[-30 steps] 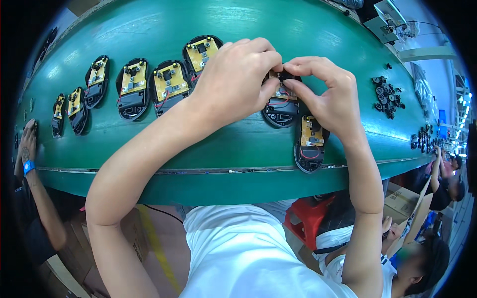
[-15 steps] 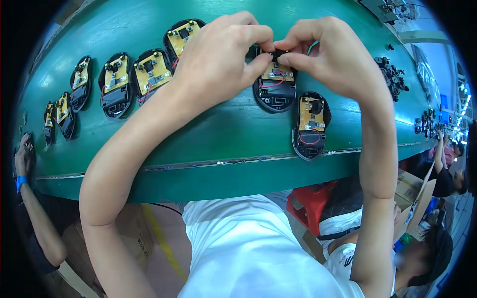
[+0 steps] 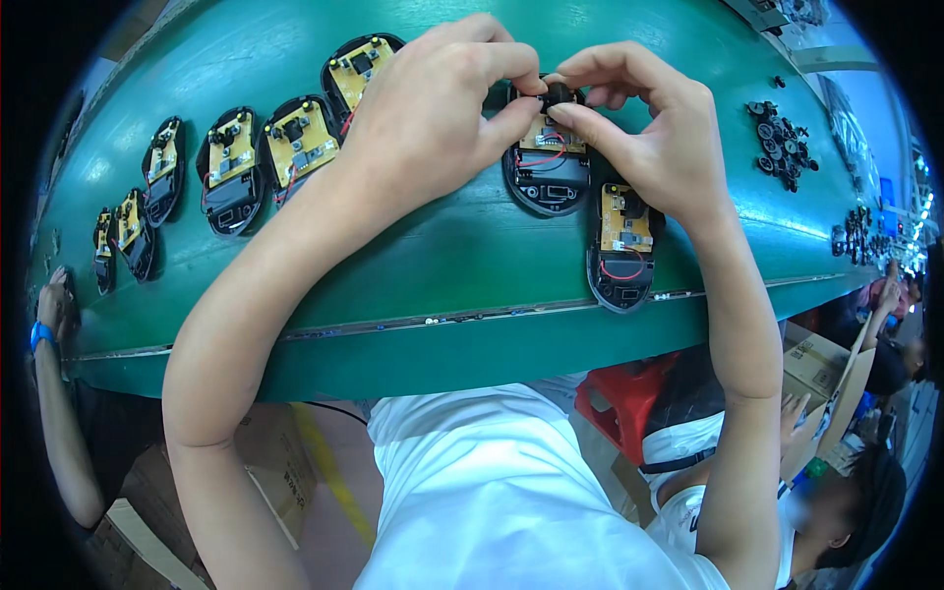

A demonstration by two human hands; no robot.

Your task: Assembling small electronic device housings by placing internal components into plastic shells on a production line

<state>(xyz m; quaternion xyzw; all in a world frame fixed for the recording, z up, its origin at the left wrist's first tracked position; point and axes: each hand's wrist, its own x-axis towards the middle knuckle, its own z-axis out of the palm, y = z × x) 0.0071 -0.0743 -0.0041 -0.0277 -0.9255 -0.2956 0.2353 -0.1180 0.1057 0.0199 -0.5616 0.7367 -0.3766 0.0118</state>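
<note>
An opened computer mouse base [image 3: 548, 187], black with a yellow circuit board and red wires, lies on the green table under both hands. At its far end is a small black scroll wheel [image 3: 560, 94], partly covered by fingers. My left hand [image 3: 442, 108] pinches the wheel's left side between thumb and forefinger. From the other side, the thumb and forefinger of my right hand [image 3: 644, 128] close on the wheel. A second mouse base [image 3: 622, 251] lies nearer, below my right hand, with a black wheel on its board.
Several similar mouse bases [image 3: 232, 172] lie to the left, one partly behind my left hand. A pile of black wheels [image 3: 782, 146] sits at the right, with another heap [image 3: 857, 236] farther along. A co-worker's hand [image 3: 54, 305] is at the left edge; another person [image 3: 836, 501] sits at the lower right.
My right hand has shifted slightly and its fingers have spread, showing more of the scroll wheel. My left hand keeps nearly the same place. The whole view has moved a little.
</note>
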